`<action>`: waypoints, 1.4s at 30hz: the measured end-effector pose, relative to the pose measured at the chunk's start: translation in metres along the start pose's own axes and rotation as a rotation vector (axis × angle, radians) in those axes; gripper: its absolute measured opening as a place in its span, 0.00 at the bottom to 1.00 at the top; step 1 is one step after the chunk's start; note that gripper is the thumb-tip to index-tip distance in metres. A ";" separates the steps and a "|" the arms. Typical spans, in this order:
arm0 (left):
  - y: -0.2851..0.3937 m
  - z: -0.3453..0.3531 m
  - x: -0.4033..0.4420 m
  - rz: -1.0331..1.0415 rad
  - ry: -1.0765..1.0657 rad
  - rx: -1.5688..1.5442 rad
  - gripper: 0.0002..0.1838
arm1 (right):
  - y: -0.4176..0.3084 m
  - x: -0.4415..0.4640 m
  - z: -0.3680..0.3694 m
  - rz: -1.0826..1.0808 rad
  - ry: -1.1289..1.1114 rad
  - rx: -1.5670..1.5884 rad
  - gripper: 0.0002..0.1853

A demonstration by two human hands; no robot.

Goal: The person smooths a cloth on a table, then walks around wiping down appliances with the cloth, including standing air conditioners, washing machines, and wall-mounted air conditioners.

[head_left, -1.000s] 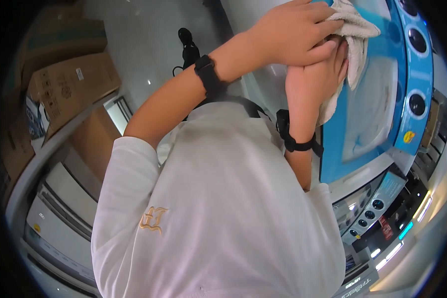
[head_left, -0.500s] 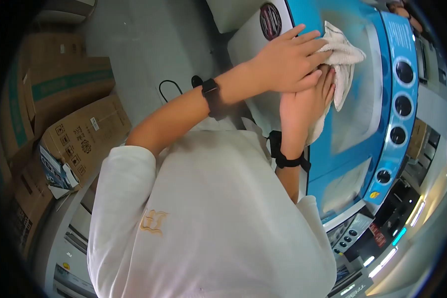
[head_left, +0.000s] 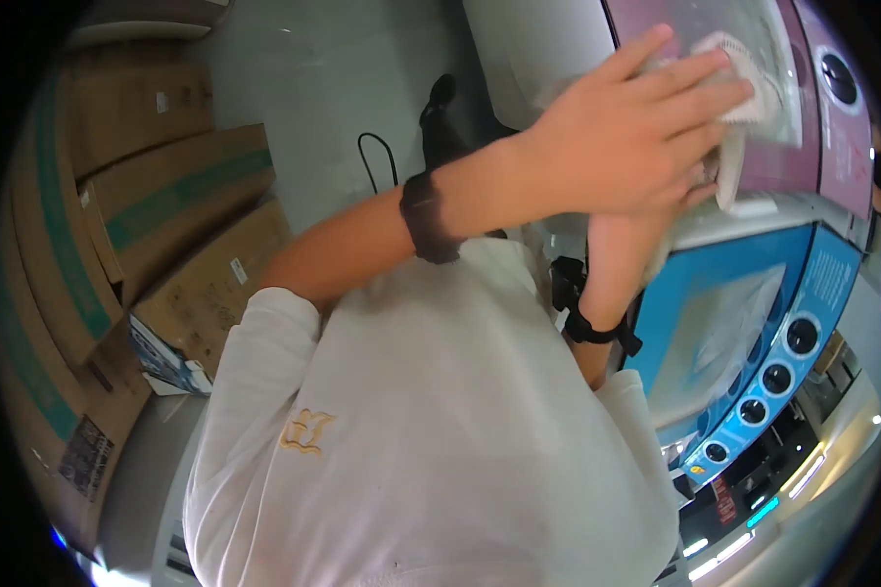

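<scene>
A left hand [head_left: 646, 137], fingers [head_left: 644, 49] apart, mostly hides the right hand [head_left: 634, 237], whose grip is unclear, over textured white cloth [head_left: 765, 103] on a pink panel [head_left: 778, 168].

Fingers [head_left: 710, 103] spread, the left hand [head_left: 636, 142] lies across the partly hidden right hand [head_left: 629, 245].

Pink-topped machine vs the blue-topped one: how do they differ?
The left hand reaches over the pink-topped machine, not the blue-topped machine. The picture's top edge crops the pink one, not the blue. One dial shows on the pink, four on the blue. Both dial faces are dark and round.
</scene>
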State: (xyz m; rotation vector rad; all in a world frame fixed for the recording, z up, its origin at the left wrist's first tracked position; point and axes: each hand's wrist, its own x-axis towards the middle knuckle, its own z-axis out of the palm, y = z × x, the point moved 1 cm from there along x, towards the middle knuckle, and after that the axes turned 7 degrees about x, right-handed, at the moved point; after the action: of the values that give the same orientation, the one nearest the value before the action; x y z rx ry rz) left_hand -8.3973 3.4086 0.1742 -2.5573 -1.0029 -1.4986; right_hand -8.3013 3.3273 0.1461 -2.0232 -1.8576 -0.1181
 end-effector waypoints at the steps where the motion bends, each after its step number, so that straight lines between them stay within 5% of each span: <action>1: -0.021 0.005 0.006 -0.018 -0.041 -0.012 0.18 | -0.010 0.021 0.003 0.024 -0.016 0.035 0.34; 9: -0.160 0.031 0.090 -0.071 -0.331 -0.107 0.22 | -0.055 0.178 0.030 0.056 -0.126 0.204 0.35; 21: -0.326 0.052 0.133 -0.085 -0.302 -0.150 0.19 | -0.101 0.301 0.076 0.008 -0.473 0.023 0.32; 34: -0.621 0.068 0.243 -0.094 -0.284 -0.249 0.24 | -0.201 0.560 0.208 0.034 -0.208 -0.037 0.26; 42: -0.747 0.091 0.291 -0.132 -0.197 -0.317 0.26 | -0.231 0.681 0.274 0.007 -0.038 -0.034 0.23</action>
State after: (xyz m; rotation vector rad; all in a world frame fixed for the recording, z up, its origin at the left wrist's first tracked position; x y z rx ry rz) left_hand -8.6238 4.1814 0.1324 -2.9613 -1.0483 -1.5764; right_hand -8.4996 4.0705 0.1636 -2.0683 -1.8837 -0.1113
